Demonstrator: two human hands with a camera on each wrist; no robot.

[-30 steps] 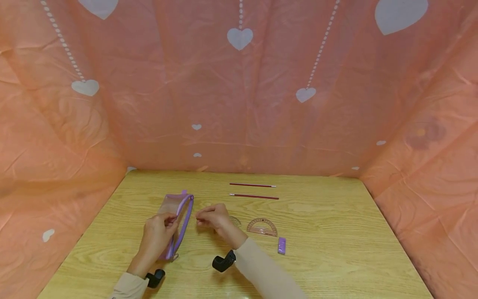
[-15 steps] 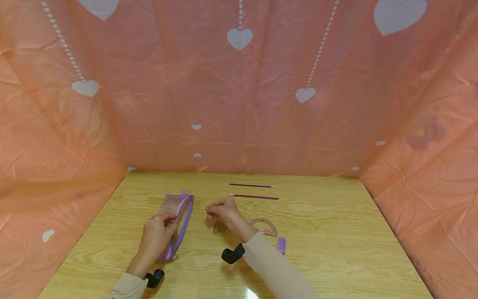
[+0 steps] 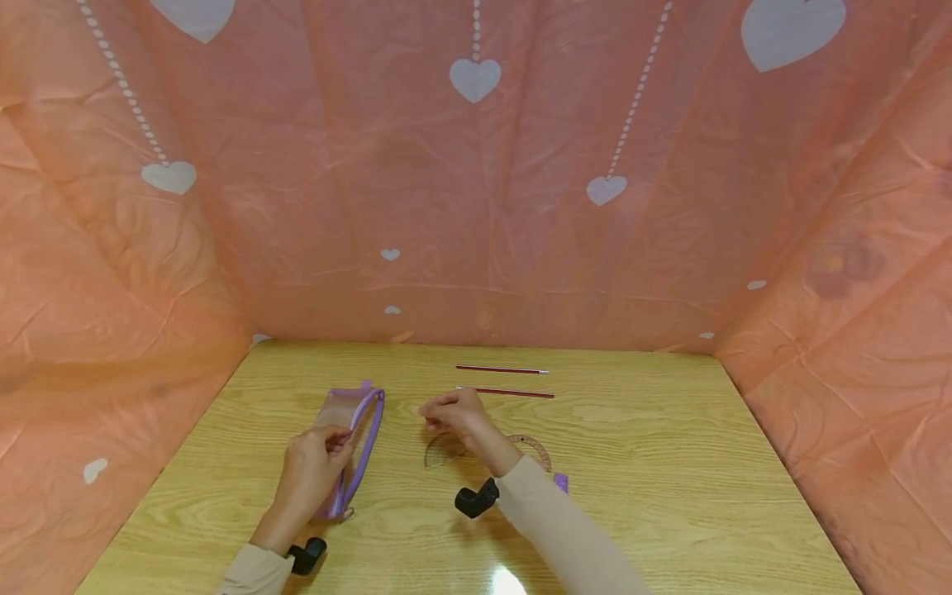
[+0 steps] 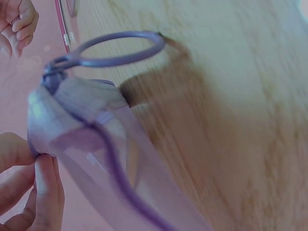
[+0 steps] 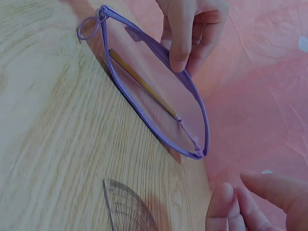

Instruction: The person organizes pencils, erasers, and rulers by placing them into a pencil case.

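Observation:
On the left of the table lies a see-through pencil case (image 3: 338, 407) with a purple zip, its mouth spread wide. My left hand (image 3: 308, 471) pinches the zip edge between thumb and fingers. In the right wrist view a thin golden-brown stick (image 5: 142, 84) rests inside the case. A purple ring (image 4: 115, 61) hangs from the zip pull in the left wrist view. My right hand (image 3: 464, 417) hovers apart from the case, fingers loosely bent, holding nothing. Below it lies a clear protractor (image 3: 435, 453), partly hidden; a second, pinkish protractor (image 3: 534, 446) is partly behind the forearm.
Two dark red pencils, a far one (image 3: 502, 369) and a nearer one (image 3: 513, 392), lie behind the right hand. A small purple block (image 3: 561, 481) sits beside the right sleeve, partly covered. A pink cloth (image 3: 550, 248) with hearts stands around the wooden table (image 3: 669, 496).
My right hand has drawn away from the pencil case, to the right and slightly back. More of the clear protractor shows, less of the pinkish one. The left hand has stayed put.

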